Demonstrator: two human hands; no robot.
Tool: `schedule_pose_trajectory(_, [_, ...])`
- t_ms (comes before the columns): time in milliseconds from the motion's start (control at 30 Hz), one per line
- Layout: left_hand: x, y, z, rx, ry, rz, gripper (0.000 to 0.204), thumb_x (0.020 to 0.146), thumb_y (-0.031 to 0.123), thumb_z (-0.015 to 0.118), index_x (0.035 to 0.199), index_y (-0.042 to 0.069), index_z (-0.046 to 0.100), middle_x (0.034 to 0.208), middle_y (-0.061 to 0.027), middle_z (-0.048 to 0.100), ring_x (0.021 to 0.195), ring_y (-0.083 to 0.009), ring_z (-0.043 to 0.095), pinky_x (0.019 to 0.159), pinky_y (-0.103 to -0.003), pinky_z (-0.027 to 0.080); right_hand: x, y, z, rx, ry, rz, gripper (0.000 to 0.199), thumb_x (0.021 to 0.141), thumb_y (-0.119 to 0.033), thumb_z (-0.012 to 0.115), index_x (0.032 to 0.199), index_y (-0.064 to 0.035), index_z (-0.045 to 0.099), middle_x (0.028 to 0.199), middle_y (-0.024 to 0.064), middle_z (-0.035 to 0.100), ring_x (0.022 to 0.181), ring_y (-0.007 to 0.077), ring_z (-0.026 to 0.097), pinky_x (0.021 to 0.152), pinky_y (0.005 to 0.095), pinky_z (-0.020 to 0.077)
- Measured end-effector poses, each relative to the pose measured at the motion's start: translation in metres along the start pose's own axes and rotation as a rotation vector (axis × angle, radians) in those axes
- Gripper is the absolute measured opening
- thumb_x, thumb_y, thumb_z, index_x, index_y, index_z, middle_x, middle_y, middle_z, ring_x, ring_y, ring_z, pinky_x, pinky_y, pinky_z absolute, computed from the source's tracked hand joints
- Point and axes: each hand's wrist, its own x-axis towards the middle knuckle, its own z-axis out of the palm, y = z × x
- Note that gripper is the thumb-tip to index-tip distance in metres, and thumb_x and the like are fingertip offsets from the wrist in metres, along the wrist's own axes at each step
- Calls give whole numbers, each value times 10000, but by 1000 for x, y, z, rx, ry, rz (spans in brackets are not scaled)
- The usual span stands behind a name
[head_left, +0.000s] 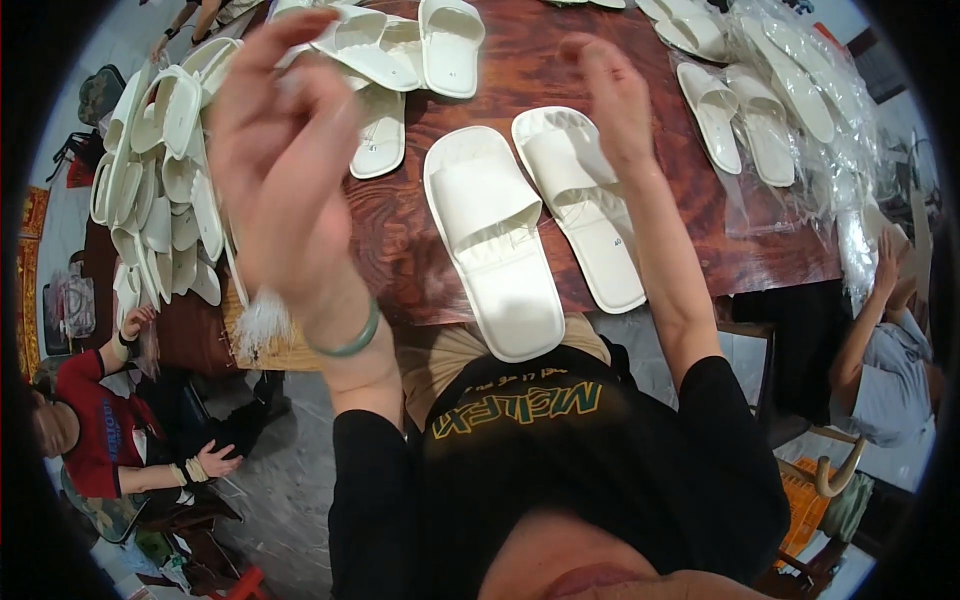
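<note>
Two off-white open-toed slippers lie side by side in front of me on the table. The left slipper [515, 295] reaches past the table's near edge, and the right slipper [600, 255] sits partly under my right forearm. Raised at the left, my left hand [290, 150] is blurred, with its fingers bent and apart and nothing visible in them; a green bangle [352, 335] circles that wrist. Above the right slipper's toe end hovers my right hand [617, 105], its fingers smeared by motion. Loose threads show at the left slipper's strap.
More slippers [452, 50] lie beyond my left hand. A tall slipper pile [165, 180] stands at the left above a bundle of white threads [262, 325]. Bagged slippers [765, 120] cover the far right. People sit at both sides: a red shirt [90, 425] and a grey sleeve [885, 385].
</note>
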Motion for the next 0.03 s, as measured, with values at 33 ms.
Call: schedule_pose_trajectory(33, [1,3,5,2,3,-3,495,780,55,573,1212,-131,420,708,-8,429,591,-68,369,523,-207,287,3,-19,-6,150,-22,6,336,971,-267,386,1125,-28,565,1062,69,609,990,147,548,867,307,421])
